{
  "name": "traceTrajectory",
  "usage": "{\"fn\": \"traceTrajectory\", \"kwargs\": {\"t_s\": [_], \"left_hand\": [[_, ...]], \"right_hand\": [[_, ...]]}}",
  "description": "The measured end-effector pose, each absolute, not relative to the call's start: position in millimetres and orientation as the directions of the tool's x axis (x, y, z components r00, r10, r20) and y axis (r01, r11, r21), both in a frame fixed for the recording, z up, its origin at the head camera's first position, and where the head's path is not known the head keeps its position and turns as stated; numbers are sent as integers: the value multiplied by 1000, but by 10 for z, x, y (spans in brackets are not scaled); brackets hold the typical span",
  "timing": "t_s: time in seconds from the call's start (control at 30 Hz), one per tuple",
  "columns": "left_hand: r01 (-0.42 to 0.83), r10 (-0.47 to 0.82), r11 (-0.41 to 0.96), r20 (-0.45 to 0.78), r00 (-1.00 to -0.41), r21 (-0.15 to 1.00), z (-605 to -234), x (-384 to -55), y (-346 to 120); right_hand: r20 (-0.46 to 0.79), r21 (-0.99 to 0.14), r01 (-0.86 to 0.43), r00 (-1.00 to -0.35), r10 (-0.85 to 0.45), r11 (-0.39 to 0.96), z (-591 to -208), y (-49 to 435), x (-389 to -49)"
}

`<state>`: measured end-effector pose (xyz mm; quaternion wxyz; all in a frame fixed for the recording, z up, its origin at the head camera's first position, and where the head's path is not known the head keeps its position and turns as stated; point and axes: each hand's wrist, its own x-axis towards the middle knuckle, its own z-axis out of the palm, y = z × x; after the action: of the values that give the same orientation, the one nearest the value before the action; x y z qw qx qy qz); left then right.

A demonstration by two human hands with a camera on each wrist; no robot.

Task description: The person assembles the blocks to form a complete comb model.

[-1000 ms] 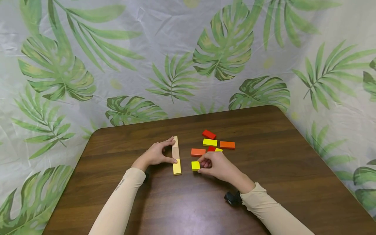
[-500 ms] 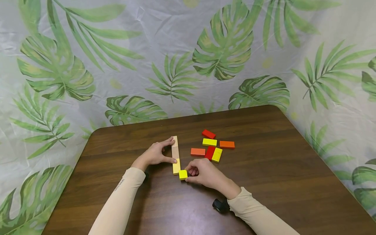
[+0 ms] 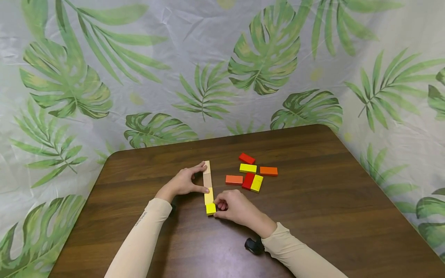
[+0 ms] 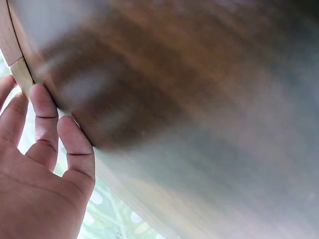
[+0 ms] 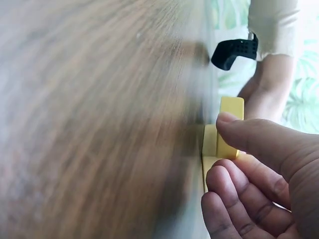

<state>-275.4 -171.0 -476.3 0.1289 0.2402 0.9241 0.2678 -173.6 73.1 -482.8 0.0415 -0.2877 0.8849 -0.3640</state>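
In the head view, a straight row of blocks lies on the table: a pale striped wooden block (image 3: pixel 208 167), a tan block (image 3: pixel 207 180) and a light yellow block (image 3: pixel 208 197). My left hand (image 3: pixel 182 182) spans this row from the left side, its index fingertip near the far end and its thumb on the light yellow block. A bright yellow block (image 3: pixel 210 209) is pinched between thumb and index finger of my right hand (image 3: pixel 235 207). It overlaps the row's near end; whether it touches is unclear. The right wrist view shows this yellow block (image 5: pixel 231 127) beside lower yellow wood.
Right of the row lie an orange-red block (image 3: pixel 234 180), a red block (image 3: pixel 248 180) against a yellow block (image 3: pixel 257 183), another yellow block (image 3: pixel 248 168), an orange block (image 3: pixel 269 171) and a red block (image 3: pixel 247 158). A leaf-print cloth (image 3: pixel 205 50) hangs behind the table.
My right hand has carried the bright yellow block left and nearer to me, from beside the loose blocks to the row's near end. My left hand has stayed in place.
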Motion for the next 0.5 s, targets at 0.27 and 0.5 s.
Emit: {"fn": "traceTrajectory", "kwargs": {"t_s": [0.27, 0.5], "left_hand": [[375, 514, 742, -111, -851, 556, -4756, -2749, -1711], [369, 509, 745, -115, -853, 556, -4756, -2749, -1713]], "right_hand": [[143, -636, -488, -836, -530, 598, -4845, 688, -1749], [124, -628, -476, -842, -524, 616, -4846, 666, -1757]]}}
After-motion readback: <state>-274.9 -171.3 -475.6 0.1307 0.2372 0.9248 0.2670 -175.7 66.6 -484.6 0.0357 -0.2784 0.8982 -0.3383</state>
